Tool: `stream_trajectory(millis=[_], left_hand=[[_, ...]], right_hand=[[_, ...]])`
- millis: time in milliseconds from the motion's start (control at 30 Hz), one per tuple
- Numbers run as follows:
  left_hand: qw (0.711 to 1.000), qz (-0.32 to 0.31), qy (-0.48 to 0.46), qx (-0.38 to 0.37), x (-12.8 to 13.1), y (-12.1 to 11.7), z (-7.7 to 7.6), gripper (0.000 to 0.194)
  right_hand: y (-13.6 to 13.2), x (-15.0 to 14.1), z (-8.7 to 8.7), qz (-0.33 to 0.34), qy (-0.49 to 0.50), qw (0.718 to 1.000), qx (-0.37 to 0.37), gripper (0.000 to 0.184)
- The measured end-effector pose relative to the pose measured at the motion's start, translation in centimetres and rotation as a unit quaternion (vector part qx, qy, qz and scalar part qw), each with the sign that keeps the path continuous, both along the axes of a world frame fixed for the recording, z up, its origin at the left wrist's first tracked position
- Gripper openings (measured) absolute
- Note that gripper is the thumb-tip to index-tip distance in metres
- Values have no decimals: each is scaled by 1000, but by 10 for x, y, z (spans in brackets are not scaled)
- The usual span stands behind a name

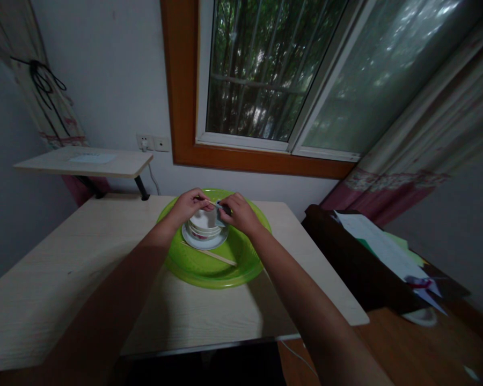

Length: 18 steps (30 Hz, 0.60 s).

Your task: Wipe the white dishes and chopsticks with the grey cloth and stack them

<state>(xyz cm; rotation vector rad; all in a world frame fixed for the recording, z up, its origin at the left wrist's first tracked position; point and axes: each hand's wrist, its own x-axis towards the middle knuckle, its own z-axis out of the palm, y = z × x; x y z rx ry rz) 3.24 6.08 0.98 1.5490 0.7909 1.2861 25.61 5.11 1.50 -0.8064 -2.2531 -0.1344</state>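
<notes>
Both hands meet over the bowls in a green plastic basin. My left hand is closed, its fingers pinching the end of a thin pale stick, perhaps a chopstick. My right hand is closed around something dark and bluish-grey near the stick's other end; its kind cannot be made out. Below the hands, stacked white bowls with a reddish pattern stand on a white plate. In front of the plate, pale chopsticks lie on the basin's floor.
The basin stands on a light wooden table. A raised shelf with a paper on it stands at the back left. Wall sockets and a window are behind. At right, papers lie on a dark brown piece of furniture.
</notes>
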Motion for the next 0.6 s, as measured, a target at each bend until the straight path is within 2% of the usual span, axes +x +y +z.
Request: stream_trajectory(millis=[167, 333, 467, 600], left_hand=[[999, 3, 27, 18, 1, -3, 2, 23], [997, 46, 31, 44, 1, -6, 7, 21], [991, 108, -3, 76, -4, -1, 8, 18], [971, 204, -62, 110, -15, 8, 7, 15]], right_hand=[[-2, -3, 1, 0, -18, 1000, 8, 11], [0, -5, 0, -19, -16, 1000, 1, 8], [2, -4, -2, -36, -15, 999, -12, 7], [3, -3, -4, -42, -13, 999, -29, 8]])
